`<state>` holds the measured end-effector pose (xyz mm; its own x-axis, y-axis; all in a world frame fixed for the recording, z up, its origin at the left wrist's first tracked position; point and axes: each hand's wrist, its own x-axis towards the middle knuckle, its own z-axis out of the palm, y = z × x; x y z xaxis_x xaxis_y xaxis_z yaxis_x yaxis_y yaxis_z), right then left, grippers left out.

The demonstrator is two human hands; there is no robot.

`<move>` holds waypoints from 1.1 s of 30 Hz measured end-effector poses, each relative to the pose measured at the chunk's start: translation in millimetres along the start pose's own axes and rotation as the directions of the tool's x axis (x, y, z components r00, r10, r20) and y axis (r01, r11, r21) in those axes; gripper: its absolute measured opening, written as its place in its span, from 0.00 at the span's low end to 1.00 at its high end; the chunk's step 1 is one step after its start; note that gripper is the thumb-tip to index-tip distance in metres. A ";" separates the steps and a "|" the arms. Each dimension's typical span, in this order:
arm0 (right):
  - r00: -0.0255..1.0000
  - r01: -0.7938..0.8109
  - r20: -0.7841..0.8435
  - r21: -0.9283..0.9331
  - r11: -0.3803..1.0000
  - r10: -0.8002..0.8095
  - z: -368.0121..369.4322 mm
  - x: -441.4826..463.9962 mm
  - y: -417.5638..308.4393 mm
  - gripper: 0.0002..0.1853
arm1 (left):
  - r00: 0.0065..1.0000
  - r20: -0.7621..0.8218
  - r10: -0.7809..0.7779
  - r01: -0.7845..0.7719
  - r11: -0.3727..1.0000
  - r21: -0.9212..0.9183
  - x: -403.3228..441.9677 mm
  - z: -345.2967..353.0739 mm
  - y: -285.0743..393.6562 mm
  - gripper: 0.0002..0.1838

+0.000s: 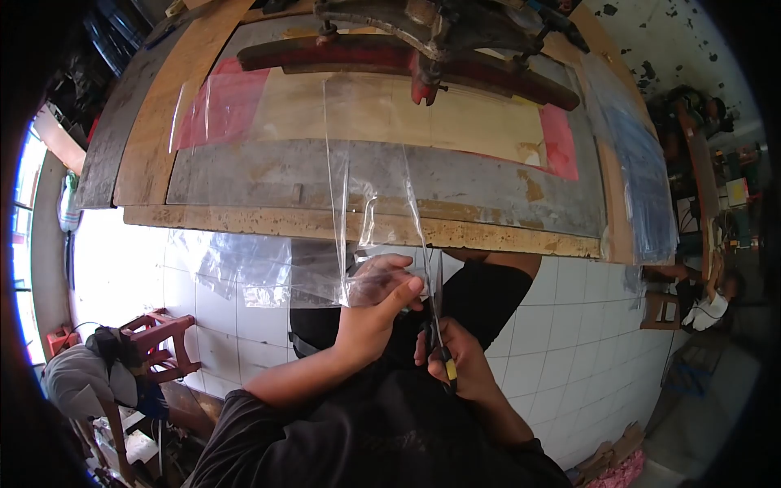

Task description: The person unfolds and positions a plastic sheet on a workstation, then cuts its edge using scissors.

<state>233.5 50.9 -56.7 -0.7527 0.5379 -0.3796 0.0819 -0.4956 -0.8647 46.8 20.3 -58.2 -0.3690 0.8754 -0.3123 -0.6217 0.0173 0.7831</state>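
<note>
In the head view, a sheet of clear plastic film (370, 183) hangs from the table's front edge toward my lap. My left hand (381, 294) pinches the film near its lower end, thumb against the fingers. Scissors (438, 293) with a black and yellow handle are gripped in my right hand (457, 358), blades pointing up toward the table. The blades lie just right of my left fingertips, close to the film's right edge. Whether they touch the film I cannot tell. More clear film (236, 264) droops to the left, below the table edge.
On the metal-topped table (252, 175) a red press bar (488, 73) spans a yellow and pink sheet (390, 106). Stacked clear plastic bags (647, 179) hang at the right edge. A red stool (167, 342) and a person (81, 378) are at lower left; another person (708, 305) sits far right.
</note>
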 end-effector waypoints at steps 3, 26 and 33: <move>0.999 -0.002 -0.040 -0.030 1.000 0.001 -2.4 0.3 3.8 0.29 | 1.000 -0.003 0.025 -0.025 1.000 -0.006 -0.1 -0.9 -3.7 0.19; 0.993 0.007 -0.113 -0.190 0.982 -0.029 -2.5 3.5 5.1 0.37 | 1.000 -0.012 0.025 -0.025 1.000 0.002 -2.2 1.5 -3.2 0.19; 0.993 0.050 -0.094 -0.213 0.976 -0.071 -3.5 4.8 9.2 0.28 | 0.999 0.003 0.047 -0.047 0.998 0.033 -1.9 0.3 -4.6 0.19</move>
<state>233.0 51.3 -67.6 -0.6920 0.6333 -0.3464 0.1814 -0.3120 -0.9326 50.6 18.7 -61.1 -0.3959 0.8767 -0.2733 -0.5804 -0.0083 0.8143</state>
